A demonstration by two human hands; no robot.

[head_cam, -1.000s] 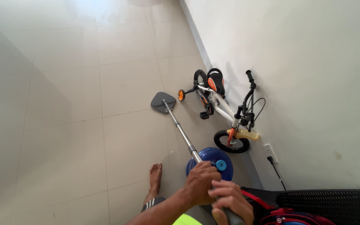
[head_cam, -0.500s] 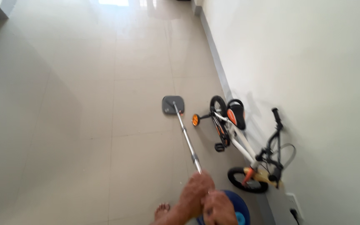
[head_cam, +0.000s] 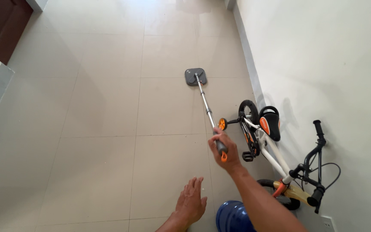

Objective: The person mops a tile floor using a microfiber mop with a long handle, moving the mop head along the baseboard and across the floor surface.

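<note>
**One hand on the mop, the other let go**

Head view: the right hand (head_cam: 225,151) reaches forward with the arm stretched out, fingers wrapped around the grey grip at the end of the mop (head_cam: 205,108), just above its orange tip. The left hand (head_cam: 191,203) hangs lower and nearer, palm down, fingers spread and holding nothing, well apart from the handle.

Half a second ago both hands were clasped together on the handle close to the body; now only the right one holds it, and the mop head (head_cam: 195,76) lies farther out along the floor (head_cam: 99,111), beyond the small bicycle (head_cam: 275,150) rather than beside its rear wheel.

The mop shaft is a slim, shiny metal tube; its head is a flat, grey, rounded square lying on the glossy pale tiles. The bicycle has a white frame, black tyres and orange trim, and leans by the white wall (head_cam: 323,56). A round blue plastic container (head_cam: 233,216) sits at the bottom edge.
</note>
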